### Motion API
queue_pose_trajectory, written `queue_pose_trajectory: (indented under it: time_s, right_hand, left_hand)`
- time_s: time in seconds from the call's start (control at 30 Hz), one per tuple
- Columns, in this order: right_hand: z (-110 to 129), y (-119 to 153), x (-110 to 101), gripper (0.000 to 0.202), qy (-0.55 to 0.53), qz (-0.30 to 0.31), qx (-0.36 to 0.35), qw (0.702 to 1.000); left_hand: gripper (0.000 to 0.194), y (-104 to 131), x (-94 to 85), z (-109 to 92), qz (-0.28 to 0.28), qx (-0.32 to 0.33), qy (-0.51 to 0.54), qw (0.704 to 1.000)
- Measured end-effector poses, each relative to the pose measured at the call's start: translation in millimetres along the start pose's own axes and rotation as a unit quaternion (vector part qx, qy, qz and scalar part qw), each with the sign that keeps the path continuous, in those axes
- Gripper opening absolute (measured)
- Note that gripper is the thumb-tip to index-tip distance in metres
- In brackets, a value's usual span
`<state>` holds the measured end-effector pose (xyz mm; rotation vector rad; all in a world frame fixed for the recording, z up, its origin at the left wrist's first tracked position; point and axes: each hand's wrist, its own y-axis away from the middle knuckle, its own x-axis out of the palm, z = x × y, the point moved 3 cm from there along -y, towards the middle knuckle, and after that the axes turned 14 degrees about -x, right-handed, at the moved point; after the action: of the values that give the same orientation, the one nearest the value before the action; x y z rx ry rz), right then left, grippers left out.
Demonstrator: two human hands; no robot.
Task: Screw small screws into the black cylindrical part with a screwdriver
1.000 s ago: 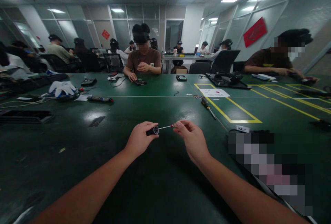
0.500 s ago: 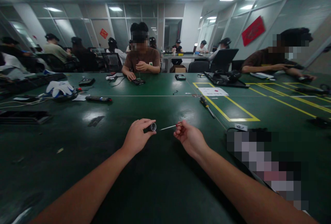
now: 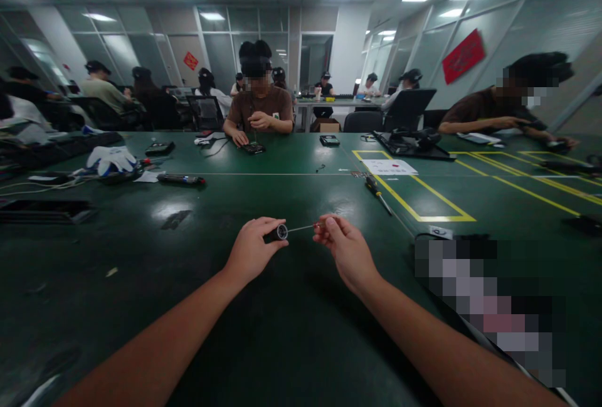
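Note:
Between thumb and fingers, my left hand (image 3: pixel 254 245) grips a short black cylinder (image 3: pixel 281 232) with a round, ringed end turned towards the right. My right hand (image 3: pixel 347 245) is closed around the reddish handle of a small screwdriver (image 3: pixel 303 227). Its thin metal shaft points left, and the tip meets the cylinder's open end; how deep it reaches I cannot tell. Both hands are held above the dark green table (image 3: pixel 263 344).
A yellow-and-black screwdriver (image 3: pixel 377 194) lies beyond my right hand, near a white paper sheet (image 3: pixel 389 167). White gloves (image 3: pixel 111 161) and a black cylindrical tool (image 3: pixel 181 179) lie to the left. A co-worker (image 3: pixel 259 106) sits opposite, handling a dark device (image 3: pixel 254 148).
The screwdriver's tip has moved left, from just short of the cylinder to its open end. The cylinder's end has turned slightly and shifted a little right.

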<state>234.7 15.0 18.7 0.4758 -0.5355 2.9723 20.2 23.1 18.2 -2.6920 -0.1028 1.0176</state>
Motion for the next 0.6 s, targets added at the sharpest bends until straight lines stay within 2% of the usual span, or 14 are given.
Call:
queue_pose_trajectory:
  time_s: [0.13, 0.33, 0.43, 0.53, 0.6]
  right_hand:
    - [3, 1, 0, 0.028, 0.027, 0.012, -0.017, 0.999]
    - [14, 6, 6, 0.025, 0.077, 0.089, -0.053, 0.992]
    - [18, 9, 8, 0.026, 0.074, 0.087, -0.054, 0.992]
    - [16, 9, 8, 0.036, 0.128, 0.069, -0.055, 0.988]
    - [14, 8, 6, 0.033, 0.153, 0.050, -0.051, 0.986]
  left_hand:
    - [0.046, 1, -0.5, -3, 0.003, 0.000, -0.005, 1.000]
    - [0.046, 1, 0.0, -2, 0.012, 0.005, -0.022, 1.000]
    - [0.046, 1, 1.4, -1, 0.022, 0.001, -0.035, 0.999]
    - [0.045, 2, 2.3, -2, 0.040, -0.006, -0.038, 0.998]
    - [0.044, 2, 2.0, -3, 0.048, -0.013, -0.034, 0.998]
